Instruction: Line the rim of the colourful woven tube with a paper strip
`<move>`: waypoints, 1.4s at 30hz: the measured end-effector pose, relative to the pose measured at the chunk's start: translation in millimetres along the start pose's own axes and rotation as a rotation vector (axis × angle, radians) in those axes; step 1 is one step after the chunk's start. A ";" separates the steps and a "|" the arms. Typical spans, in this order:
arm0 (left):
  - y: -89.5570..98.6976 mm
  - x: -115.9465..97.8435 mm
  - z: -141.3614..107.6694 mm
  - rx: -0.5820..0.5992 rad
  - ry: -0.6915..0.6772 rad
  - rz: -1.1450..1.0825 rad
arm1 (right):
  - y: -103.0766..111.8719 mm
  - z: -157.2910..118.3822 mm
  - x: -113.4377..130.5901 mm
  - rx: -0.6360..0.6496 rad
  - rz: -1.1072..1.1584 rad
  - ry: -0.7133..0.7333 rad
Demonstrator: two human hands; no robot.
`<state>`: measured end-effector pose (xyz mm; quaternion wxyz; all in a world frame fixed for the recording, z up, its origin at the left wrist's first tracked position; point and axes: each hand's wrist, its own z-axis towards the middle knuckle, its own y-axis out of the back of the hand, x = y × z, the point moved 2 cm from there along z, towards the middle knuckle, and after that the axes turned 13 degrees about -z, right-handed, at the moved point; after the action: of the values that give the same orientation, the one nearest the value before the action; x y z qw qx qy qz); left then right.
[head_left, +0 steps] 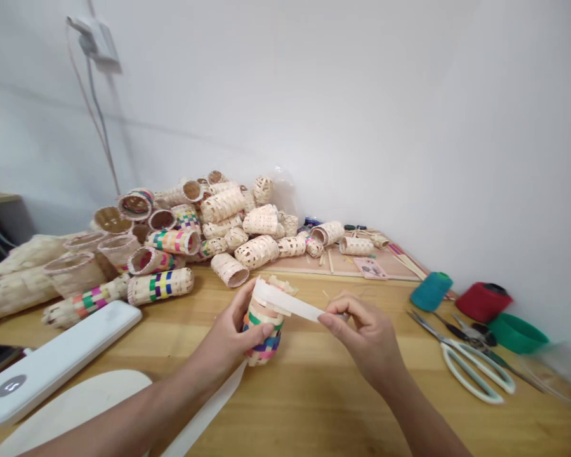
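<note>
My left hand (240,327) is wrapped round a small woven basket (265,339) with green, blue, purple and pink bands, held upright above the table. Loose strip ends stick up at its rim. A flat white strip (290,303) lies along the upper edge of the basket and runs out to the right. Its right part is pinched between thumb and fingers of my right hand (361,330). Another white length (214,406) hangs below the basket and passes down towards the front edge, partly behind my left forearm.
Many woven cylinders (223,204) are heaped at the back left. On the right lie scissors (471,368), a blue thread cone (431,291), a red thread cone (484,301) and a green roll (518,333). A long white device (66,355) rests at the left on the wooden table (314,406).
</note>
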<state>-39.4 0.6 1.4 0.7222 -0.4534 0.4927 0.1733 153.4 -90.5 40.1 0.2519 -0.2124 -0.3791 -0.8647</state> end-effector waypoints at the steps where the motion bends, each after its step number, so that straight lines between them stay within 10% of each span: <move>1: -0.5 0.7 -1.0 0.018 0.026 -0.046 | 0.9 1.0 -0.6 -0.006 -0.014 0.009; 20: 0.3 3.5 -9.7 0.365 0.366 -0.429 | 2.8 1.8 -2.2 0.048 0.088 0.008; 42: -4.0 -3.9 -21.5 0.546 0.469 -0.248 | -10.1 -5.6 2.7 0.209 0.366 0.037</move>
<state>-50.2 -18.5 4.5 0.6994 -0.3278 0.6143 -0.1615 144.3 -89.5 32.5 0.4321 -0.2346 -0.4172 -0.7643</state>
